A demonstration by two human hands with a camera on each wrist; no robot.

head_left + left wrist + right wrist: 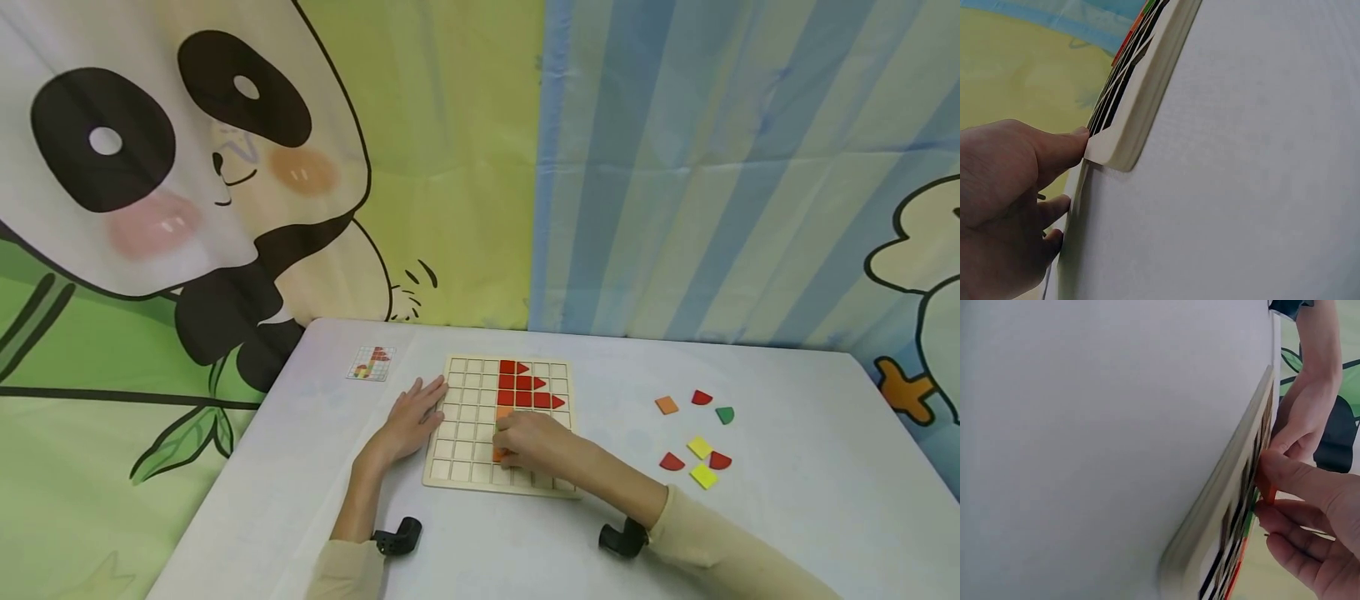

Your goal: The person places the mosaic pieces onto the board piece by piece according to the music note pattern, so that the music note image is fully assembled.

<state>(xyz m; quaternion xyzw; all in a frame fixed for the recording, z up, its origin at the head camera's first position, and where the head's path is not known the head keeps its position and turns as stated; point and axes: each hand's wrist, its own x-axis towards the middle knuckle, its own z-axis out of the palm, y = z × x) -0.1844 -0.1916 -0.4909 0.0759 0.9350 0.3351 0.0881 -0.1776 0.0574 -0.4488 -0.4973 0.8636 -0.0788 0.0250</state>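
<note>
A pale wooden grid board (465, 433) lies on the white table, with rows of red tiles (523, 399) near its top right. Below them an orange tile (504, 412) sits in the grid, and a sliver of green shows under it. My right hand (536, 442) is over the lower middle of the board, pinching an orange square tile (1266, 486) between thumb and fingers right at the grid. My left hand (411, 419) rests at the board's left edge, fingers extended; in the left wrist view its thumb touches the rim.
A small pattern card (371, 364) lies at the back left. To the right are loose pieces: an orange square (666, 405), a green quarter-round (724, 415), two yellow squares (703, 477) and several red quarter-rounds (672, 462). A printed curtain (480, 167) hangs behind the table.
</note>
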